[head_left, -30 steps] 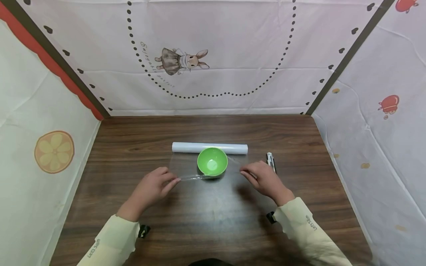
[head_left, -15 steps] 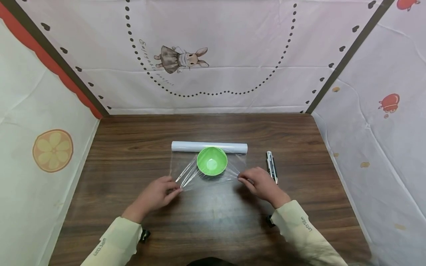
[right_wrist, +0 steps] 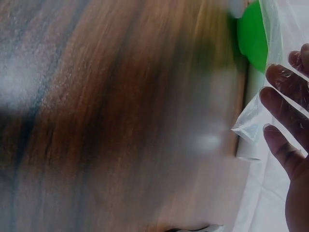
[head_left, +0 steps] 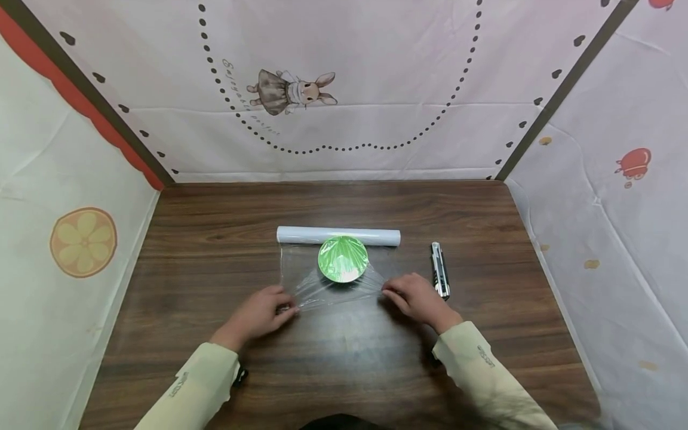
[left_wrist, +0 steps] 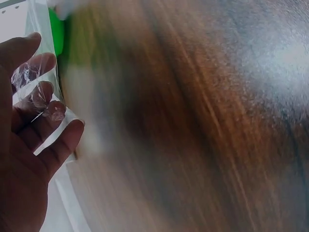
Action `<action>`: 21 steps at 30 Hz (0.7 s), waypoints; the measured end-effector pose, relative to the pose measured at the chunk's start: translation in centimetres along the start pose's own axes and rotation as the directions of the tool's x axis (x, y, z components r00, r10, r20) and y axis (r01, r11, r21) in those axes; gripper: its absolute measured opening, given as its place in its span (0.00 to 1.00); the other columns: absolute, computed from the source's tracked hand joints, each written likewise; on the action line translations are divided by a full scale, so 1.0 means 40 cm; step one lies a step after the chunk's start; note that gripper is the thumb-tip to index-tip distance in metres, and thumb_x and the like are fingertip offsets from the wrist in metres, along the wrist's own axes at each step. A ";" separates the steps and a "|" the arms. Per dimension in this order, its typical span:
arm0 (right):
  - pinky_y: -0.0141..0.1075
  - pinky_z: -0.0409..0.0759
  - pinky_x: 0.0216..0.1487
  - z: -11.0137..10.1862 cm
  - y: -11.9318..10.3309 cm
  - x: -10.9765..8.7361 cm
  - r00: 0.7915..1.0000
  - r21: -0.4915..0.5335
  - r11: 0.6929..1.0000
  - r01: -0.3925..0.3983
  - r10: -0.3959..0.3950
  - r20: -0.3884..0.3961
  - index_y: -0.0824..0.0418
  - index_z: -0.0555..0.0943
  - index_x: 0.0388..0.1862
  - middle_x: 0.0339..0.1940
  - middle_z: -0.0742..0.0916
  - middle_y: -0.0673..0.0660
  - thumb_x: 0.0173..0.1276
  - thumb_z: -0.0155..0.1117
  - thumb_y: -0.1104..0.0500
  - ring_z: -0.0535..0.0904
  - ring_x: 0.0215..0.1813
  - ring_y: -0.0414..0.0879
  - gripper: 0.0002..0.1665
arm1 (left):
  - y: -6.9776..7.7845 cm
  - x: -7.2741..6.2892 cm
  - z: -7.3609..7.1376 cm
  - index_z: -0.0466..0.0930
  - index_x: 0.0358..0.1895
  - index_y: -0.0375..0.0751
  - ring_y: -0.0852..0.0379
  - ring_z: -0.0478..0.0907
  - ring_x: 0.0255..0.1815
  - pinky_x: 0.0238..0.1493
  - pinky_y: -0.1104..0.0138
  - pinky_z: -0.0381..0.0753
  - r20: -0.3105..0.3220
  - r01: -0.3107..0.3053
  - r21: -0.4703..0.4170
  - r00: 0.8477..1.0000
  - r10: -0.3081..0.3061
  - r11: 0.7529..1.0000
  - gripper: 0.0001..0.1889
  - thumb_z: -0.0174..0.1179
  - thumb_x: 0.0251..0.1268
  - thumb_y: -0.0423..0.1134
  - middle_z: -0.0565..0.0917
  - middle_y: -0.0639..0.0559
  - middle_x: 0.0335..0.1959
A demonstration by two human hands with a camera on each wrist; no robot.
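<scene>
A green bowl (head_left: 343,258) stands mid-table with clear plastic wrap (head_left: 322,292) stretched over its top, creased in fine lines. The film runs from a white roll (head_left: 301,235) lying just behind the bowl. At the film's near left corner, my left hand (head_left: 262,313) pinches it between thumb and fingers. My right hand (head_left: 421,300) pinches the near right corner. Bunched film shows against the left fingers (left_wrist: 44,92) in the left wrist view. In the right wrist view, the film hangs beside the bowl (right_wrist: 252,36), next to the spread right fingers (right_wrist: 280,104).
A silver and black utility knife (head_left: 439,272) lies to the right, just beyond the right hand. The brown wooden table (head_left: 215,215) is bordered by printed white cloth walls (head_left: 387,71) at the back and both sides.
Both hands have come down and toward the body, drawing the film tighter. Its near edge has passed from the bowl's front rim to nearer the body, and creases now cross the bowl's top.
</scene>
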State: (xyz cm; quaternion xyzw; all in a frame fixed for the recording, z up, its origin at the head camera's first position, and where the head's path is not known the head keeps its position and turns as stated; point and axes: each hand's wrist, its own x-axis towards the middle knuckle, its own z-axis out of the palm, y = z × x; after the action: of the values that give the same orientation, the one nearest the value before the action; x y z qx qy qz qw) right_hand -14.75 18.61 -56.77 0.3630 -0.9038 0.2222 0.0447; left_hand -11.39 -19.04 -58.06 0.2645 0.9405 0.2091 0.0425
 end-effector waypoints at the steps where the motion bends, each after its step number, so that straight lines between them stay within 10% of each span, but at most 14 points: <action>1: 0.43 0.79 0.44 0.002 0.001 0.000 1.000 -0.002 1.000 -0.002 0.002 0.004 0.53 0.85 0.38 0.33 0.88 0.47 0.69 0.62 0.55 0.84 0.38 0.42 0.07 | -0.001 0.002 0.002 0.83 0.32 0.54 0.67 0.66 0.26 0.29 0.69 0.72 0.011 0.009 -0.004 1.000 -0.009 1.000 0.05 0.65 0.62 0.47 0.73 0.60 0.28; 21: 0.44 0.78 0.52 0.031 0.029 -0.010 0.997 -0.009 0.999 0.039 -0.039 0.062 0.52 0.86 0.36 0.36 0.88 0.47 0.67 0.65 0.54 0.83 0.43 0.43 0.05 | -0.026 0.027 0.030 0.84 0.40 0.51 0.60 0.73 0.34 0.42 0.57 0.77 0.037 0.054 0.073 0.998 -0.057 0.996 0.22 0.72 0.46 0.60 0.77 0.59 0.34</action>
State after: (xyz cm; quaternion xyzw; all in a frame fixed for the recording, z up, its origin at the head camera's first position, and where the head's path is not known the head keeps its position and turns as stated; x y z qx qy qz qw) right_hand -15.16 19.06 -58.40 0.3869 -0.8987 0.2054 0.0231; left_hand -12.58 -18.84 -59.55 0.2435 0.9534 0.1687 0.0573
